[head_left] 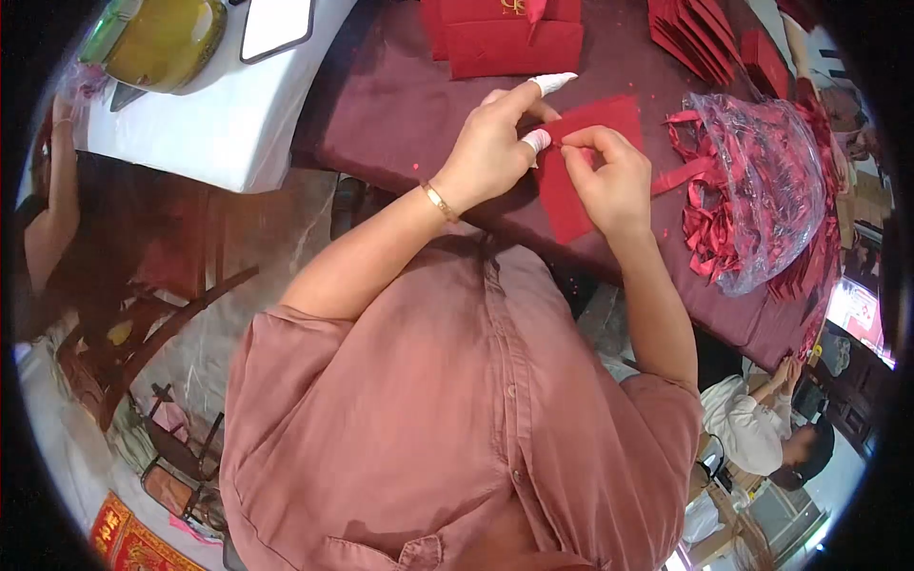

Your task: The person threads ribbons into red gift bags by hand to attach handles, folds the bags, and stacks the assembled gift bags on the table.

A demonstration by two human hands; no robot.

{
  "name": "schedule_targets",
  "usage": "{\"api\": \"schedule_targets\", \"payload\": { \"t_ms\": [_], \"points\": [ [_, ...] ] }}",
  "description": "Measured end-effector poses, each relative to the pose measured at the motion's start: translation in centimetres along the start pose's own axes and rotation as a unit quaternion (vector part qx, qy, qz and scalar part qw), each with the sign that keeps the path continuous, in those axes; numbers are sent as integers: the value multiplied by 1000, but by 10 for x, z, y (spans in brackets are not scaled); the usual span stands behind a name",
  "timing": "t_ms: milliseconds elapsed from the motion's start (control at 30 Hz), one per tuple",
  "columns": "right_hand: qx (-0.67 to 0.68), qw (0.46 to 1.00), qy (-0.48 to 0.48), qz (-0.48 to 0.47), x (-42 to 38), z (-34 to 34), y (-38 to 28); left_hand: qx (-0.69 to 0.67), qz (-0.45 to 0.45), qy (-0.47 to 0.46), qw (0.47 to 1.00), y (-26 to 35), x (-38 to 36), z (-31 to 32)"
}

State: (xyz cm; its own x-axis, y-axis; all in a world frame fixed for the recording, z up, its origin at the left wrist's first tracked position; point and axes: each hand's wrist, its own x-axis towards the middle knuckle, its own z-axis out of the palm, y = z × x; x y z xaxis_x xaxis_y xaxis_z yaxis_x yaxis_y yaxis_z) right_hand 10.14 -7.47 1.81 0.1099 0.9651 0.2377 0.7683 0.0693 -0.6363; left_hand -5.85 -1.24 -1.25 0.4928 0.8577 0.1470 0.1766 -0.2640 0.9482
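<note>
A flat red paper bag (571,205) lies at the near edge of the cloth-covered table, between my hands. My left hand (490,143) grips its left side, with white wrappings on the thumb and index finger; some of its fingers are hidden. From the right, my right hand (609,181) pinches thumb and index finger together over the bag, near my left thumb. What sits in that pinch is too small to make out. Red ribbons (705,224) spill from a clear plastic bag (771,181) to the right of my right hand.
Beyond my hands lie stacked red gift bags (514,48), and more folded red bags (695,38) at the far right. A phone (276,27) and a yellow-green container (167,43) rest on the white-covered table (209,133). Another person (752,428) is at lower right.
</note>
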Motion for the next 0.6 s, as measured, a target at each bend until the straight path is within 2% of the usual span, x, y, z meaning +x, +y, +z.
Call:
{"api": "schedule_targets", "payload": {
  "t_ms": [33, 100, 133, 167, 233, 333, 433, 533, 600],
  "points": [
    [0, 1000, 0, 0, 1, 1, 0, 0, 0, 0, 1000, -1, 0, 1],
    [-12, 1000, 10, 5, 1, 2, -2, 97, 108, 53, 988, -5, 0, 3],
    [-12, 1000, 10, 5, 1, 2, -3, 76, 120, 65, 988, -5, 0, 5],
    [-15, 1000, 13, 23, 1, 3, -4, 76, 120, 65, 988, -4, 0, 5],
    [-18, 999, 17, 40, 1, 3, -5, -27, 34, 34, 998, 1, 1, 4],
    [-25, 998, 10, 54, 0, 3, -6, -35, -16, 3, 999, 14, 0, -1],
    [-16, 997, 25, 74, -2, 6, -9, -12, 0, 14, 1000, 18, 0, 0],
    [-99, 991, 78, -46, -8, 17, -4, 6, -25, 20, 999, 22, 1, 2],
    [-135, 981, 92, -106, -9, 20, -3, 61, -11, 45, 997, 21, 1, 5]
  ]
}}
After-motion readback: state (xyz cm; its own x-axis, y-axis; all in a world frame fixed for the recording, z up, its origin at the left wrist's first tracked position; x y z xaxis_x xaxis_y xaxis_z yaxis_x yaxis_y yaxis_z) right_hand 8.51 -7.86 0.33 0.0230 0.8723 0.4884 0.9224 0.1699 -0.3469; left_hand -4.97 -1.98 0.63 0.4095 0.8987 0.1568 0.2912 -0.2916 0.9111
